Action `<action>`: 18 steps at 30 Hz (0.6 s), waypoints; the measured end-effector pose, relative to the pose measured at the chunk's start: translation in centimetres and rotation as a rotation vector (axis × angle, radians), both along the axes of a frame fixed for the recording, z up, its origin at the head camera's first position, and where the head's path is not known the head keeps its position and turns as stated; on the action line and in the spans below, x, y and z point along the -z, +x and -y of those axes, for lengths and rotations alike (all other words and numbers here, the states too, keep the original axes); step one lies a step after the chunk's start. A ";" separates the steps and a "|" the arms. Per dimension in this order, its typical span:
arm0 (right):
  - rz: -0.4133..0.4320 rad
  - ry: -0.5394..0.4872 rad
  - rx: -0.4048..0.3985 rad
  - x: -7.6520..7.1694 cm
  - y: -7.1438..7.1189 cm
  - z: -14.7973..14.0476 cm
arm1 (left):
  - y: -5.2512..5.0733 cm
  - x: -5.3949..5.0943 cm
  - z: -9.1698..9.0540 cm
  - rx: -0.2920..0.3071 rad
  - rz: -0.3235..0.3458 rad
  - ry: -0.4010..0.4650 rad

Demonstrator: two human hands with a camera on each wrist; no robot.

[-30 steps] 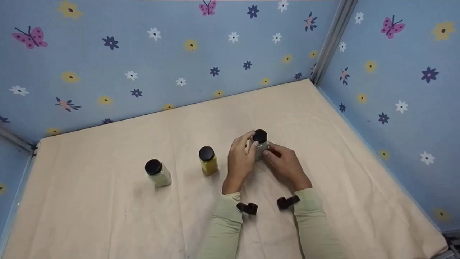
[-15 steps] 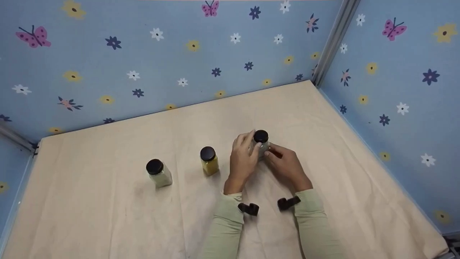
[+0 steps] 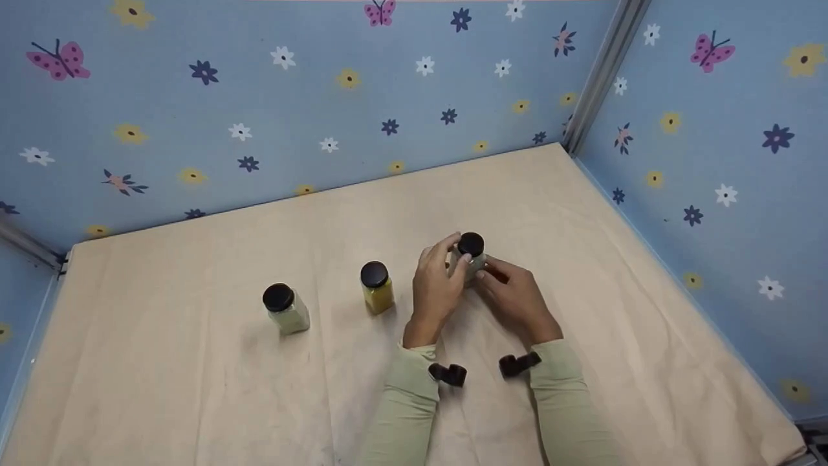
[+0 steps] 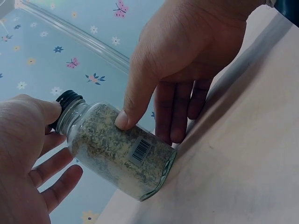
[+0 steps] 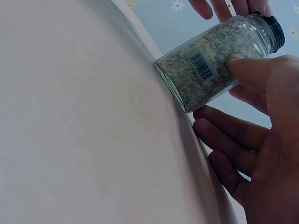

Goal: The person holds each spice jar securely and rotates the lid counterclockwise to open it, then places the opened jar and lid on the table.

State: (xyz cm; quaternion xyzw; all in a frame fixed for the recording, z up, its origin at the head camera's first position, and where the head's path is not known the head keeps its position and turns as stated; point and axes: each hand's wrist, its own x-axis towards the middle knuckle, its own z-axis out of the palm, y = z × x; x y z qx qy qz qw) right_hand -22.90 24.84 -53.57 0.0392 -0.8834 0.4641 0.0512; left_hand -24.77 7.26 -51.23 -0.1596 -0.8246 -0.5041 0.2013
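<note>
A clear glass jar of dried flakes, with a black lid and a barcode label, stands upright on the cloth. My left hand pinches its lid between thumb and forefinger, while the other left fingers spread free beside the glass. Lower down, my right hand grips the jar's body, its thumb against the front and a forefinger behind. To the left stand a black-lidded jar of yellow contents and another with pale green contents, both untouched.
A beige cloth covers the table and has some creases. Blue panels printed with flowers and butterflies rise behind it and at the sides, with a metal post at the back right corner.
The head view shifts very slightly. Both hands keep their hold on the same jar, and the other two jars stay where they were.
</note>
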 end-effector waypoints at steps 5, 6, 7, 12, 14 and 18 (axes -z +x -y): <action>0.007 -0.002 0.006 0.0 0.0 0.0 | 0.1 -0.1 0.0 -0.002 0.000 0.015; 0.008 -0.001 0.005 0.0 0.0 0.0 | 0.1 0.0 0.0 -0.002 -0.005 0.017; 0.008 0.000 0.004 0.0 0.0 0.0 | 0.1 0.0 0.0 -0.002 -0.010 0.017; 0.004 0.006 0.003 0.0 -0.1 0.0 | 0.0 0.0 0.1 0.004 -0.041 -0.007; 0.005 0.010 0.006 0.0 -0.1 0.0 | -0.1 0.0 0.1 0.010 -0.044 -0.017; 0.013 0.014 0.011 0.1 -0.1 0.1 | 0.0 0.0 0.1 0.026 -0.035 -0.016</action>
